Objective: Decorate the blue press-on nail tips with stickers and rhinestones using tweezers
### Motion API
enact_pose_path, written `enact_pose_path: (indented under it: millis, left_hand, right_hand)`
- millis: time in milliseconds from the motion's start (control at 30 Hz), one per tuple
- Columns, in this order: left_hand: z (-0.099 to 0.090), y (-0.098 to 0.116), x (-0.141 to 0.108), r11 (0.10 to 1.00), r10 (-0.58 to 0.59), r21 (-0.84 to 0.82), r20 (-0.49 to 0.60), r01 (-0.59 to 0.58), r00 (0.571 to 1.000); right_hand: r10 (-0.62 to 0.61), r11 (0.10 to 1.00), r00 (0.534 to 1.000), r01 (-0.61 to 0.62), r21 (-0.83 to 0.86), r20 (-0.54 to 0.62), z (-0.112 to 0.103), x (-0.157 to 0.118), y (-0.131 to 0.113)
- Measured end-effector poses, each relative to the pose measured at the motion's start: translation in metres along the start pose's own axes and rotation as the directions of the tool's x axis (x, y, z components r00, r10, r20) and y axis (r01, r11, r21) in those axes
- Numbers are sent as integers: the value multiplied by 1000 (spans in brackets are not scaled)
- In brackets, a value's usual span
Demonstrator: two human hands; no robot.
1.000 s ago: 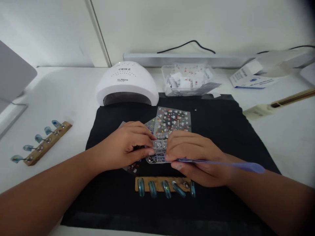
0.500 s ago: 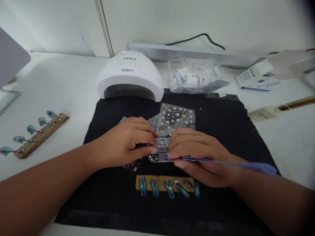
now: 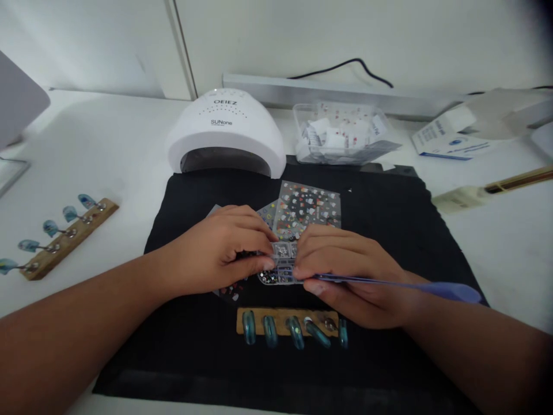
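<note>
- The left hand [image 3: 220,251] is curled, thumb and fingertips closed on the left end of a clear compartment case [image 3: 283,251]
- The right hand [image 3: 354,271] is bent over the case's right end, fingers touching it, with a slim purple tool [image 3: 453,291] pinched between thumb and fingers; its broad end points to the mat's right edge, and its other end is hidden by the fingers
- The case sits near the middle of the black mat [image 3: 389,230], small shiny pieces showing in its compartments
- Just beyond the case, a sticker sheet [image 3: 309,202] overlaps a second sheet [image 3: 268,214]; a darker sheet [image 3: 228,295] shows under the left hand
- Between the case and the mat's near edge lies a wooden strip [image 3: 280,323] with teal false nails [image 3: 249,327] along it, one of them just past its right end
- At the mat's far edge, toward its left corner, stands a white lamp [image 3: 224,118]; right of it, a clear tub [image 3: 311,155] full of packets and sheets
- By the mat's right edge is a pale bottle [image 3: 464,197] with a gold cap
- An opened white box [image 3: 449,141] sits past the mat's far right corner, on the white table [image 3: 116,161]
- Left of the mat, a second wooden strip [image 3: 78,236] carries five blue-green nails [image 3: 49,227] on metal stems
</note>
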State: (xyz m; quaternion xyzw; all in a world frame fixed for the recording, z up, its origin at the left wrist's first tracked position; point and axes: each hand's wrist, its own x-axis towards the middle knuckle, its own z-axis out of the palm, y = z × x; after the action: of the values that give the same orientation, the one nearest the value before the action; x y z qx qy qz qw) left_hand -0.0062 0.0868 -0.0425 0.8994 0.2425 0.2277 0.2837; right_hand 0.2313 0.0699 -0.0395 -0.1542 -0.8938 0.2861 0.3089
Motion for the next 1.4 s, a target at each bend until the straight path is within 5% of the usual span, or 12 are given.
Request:
enact_pose_path:
  millis: [400, 1400]
  left_hand:
    - [-1, 0, -1, 1000, 10, 1, 0, -10, 1000]
    - [0, -1, -1, 1000, 18, 13, 0, -18, 1000]
  right_hand:
    - [56, 996, 996, -50, 79, -73, 0, -1, -1]
    - [63, 996, 997, -60, 66, -45, 1, -1, -2]
